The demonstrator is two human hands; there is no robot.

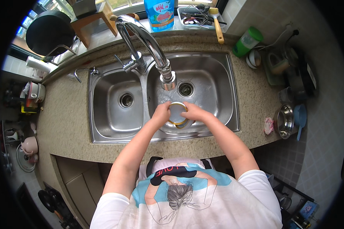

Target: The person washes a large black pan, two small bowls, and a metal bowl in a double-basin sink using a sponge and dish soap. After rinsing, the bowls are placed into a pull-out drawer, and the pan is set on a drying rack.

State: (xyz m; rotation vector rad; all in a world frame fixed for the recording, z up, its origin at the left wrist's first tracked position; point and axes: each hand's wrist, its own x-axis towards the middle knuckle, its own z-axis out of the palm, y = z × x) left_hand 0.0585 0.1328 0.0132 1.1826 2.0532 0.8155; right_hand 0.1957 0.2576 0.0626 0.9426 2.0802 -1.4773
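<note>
Over the right basin of a steel double sink (222,100), a round, shallow piece with a yellow rim (177,113) is held between both hands; whether it is a bowl or a lid I cannot tell. My left hand (161,113) grips its left edge, and my right hand (192,111) its right edge. Another rimmed dish (184,124) shows partly beneath it, near the basin's front wall. The chrome faucet's spout (168,81) hangs just above and behind the hands. Wet shine covers the basin floor around the drain (186,88).
The smaller left basin (117,120) adjoins. Behind stand a blue detergent pouch (159,15), a utensil tray (189,26) and a wooden-handled brush (218,28). At right are a green-lidded container (248,41), a steel bowl (285,120), a blue ladle (299,117) and a crumpled pink cloth (269,126).
</note>
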